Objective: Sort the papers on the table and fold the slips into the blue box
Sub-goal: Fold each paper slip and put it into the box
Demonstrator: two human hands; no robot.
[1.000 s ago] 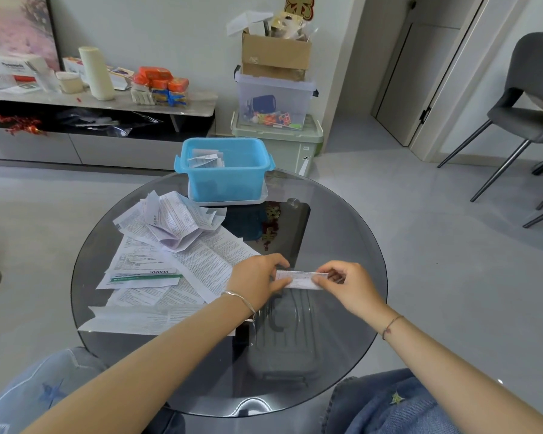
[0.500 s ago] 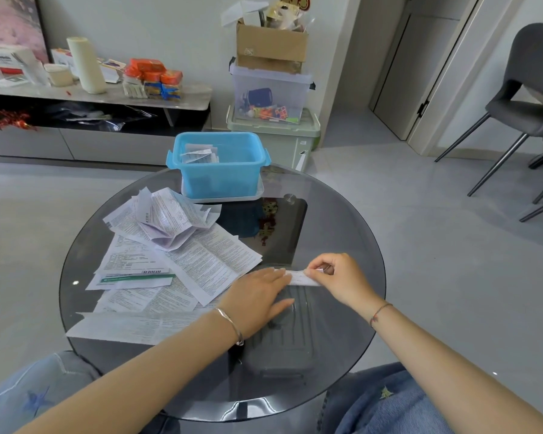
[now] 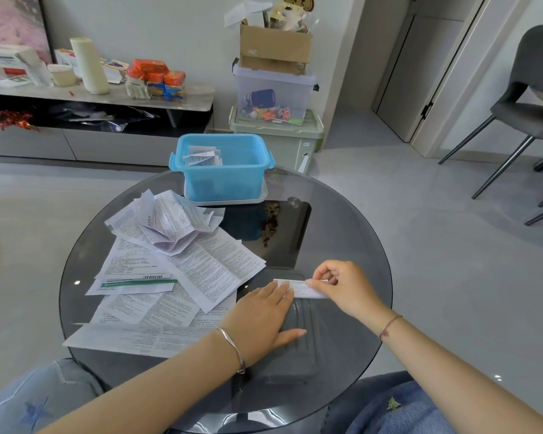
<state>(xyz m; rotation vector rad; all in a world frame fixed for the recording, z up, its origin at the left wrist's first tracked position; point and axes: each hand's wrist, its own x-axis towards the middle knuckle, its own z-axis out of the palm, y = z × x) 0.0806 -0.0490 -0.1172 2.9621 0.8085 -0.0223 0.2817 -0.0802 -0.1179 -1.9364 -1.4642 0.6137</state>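
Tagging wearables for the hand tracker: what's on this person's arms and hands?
Both forearms are bare, no sleeves or gloves. The left hand has a thin silver bangle at the wrist. The right hand has a thin cord bracelet with a small charm. No rings visible.

Two hands are being seen over one round glass table (image 3: 351, 220): the left hand (image 3: 261, 321) and the right hand (image 3: 345, 286). One slip (image 3: 301, 289) is being pressed between them. One blue box (image 3: 223, 170) is being shown on one white lid (image 3: 257, 198), with a few folded slips (image 3: 201, 156) lying inside; their exact number cannot be told. One pile of printed papers (image 3: 170, 270) is being displayed, roughly seven overlapping sheets. One bracelet is being worn on each wrist.
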